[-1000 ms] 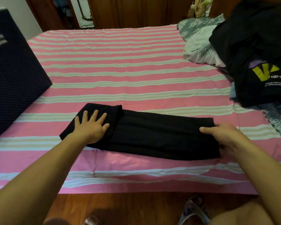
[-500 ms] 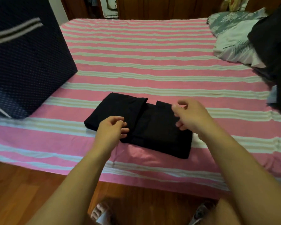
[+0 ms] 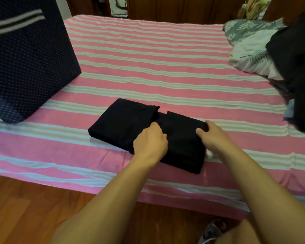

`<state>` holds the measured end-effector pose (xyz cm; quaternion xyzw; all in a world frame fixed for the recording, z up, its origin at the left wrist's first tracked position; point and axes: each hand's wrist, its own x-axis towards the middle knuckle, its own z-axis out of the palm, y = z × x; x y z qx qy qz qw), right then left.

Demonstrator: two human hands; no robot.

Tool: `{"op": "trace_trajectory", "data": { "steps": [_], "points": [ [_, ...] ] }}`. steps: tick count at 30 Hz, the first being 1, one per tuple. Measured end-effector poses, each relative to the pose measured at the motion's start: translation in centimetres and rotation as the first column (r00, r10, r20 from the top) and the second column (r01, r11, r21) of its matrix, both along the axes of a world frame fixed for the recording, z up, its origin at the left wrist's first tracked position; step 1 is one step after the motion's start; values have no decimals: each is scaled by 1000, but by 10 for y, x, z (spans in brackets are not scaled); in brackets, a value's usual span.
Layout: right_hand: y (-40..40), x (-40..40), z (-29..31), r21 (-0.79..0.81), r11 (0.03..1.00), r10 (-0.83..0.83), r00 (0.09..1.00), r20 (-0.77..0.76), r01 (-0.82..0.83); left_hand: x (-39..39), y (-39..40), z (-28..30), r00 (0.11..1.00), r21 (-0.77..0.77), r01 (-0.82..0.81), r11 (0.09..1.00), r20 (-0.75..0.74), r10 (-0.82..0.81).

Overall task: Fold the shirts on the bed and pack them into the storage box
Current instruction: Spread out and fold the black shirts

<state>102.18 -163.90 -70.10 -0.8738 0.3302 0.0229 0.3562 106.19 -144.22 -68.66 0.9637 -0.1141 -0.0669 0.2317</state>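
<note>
Folded black shirt (image 3: 130, 124) flat on pink-and-white striped bed sheet (image 3: 165, 67), near the near edge, a little left of centre; left part doubled over with its flap edge toward the middle; right part lower, squared at the near right corner.

Left hand (image 3: 151, 140) on the middle of the shirt, knuckles up, fingers curled down onto the cloth at the fold line; actual pinch of fabric not resolvable, fingertips hidden under the hand.

Right hand (image 3: 212, 136) at the shirt's right edge; thumb on top of the cloth, fingers wrapped over the far right corner, gripping that edge.

Navy dotted storage box (image 3: 28, 67) standing on the bed at far left, pale double-stripe band near its top; well apart from the shirt.

Heap of dark clothes (image 3: 296, 55) at far right on the bed, partly over a floral pillow (image 3: 250, 50).

Wooden floor (image 3: 33, 212) along the near side; sandalled foot (image 3: 213, 229) partly visible at the bottom right, blurred.
</note>
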Motion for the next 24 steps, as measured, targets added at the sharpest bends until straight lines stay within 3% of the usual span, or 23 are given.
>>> {"op": "trace_trajectory", "data": {
  "steps": [2,6,9,12,14,16,17,19,21,24],
  "points": [
    [4,0,0,-56,998,37,999,-37,-39,2,7,1,995,7,-11,1000,104,10],
    [11,1,-8,-173,975,121,984,-129,-142,2,19,-20,943,271,19,962,315,-107],
    [14,2,-14,-214,963,123,973,-193,-164,4,9,-23,824,200,205,958,492,-279],
    [16,3,-14,-208,966,108,973,-203,-151,10,-2,-32,866,239,382,893,246,-436],
    [14,3,-14,-201,966,120,971,-205,-162,18,-1,-43,890,281,436,855,5,-455],
    [11,1,-11,-201,966,123,971,-203,-164,29,-6,-36,884,322,467,823,-143,-446],
    [10,0,-9,-202,968,109,976,-188,-147,35,-13,-26,887,352,461,815,-147,-438],
    [5,0,-9,-114,990,67,988,-140,-83,40,-36,-10,900,416,380,826,38,-434],
    [0,-1,-8,15,1000,27,995,-91,-25,39,-53,-18,884,350,349,870,186,-429],
    [0,-6,-6,45,997,-60,993,-102,65,33,-55,-57,892,308,429,849,6,-452]
  ]
}}
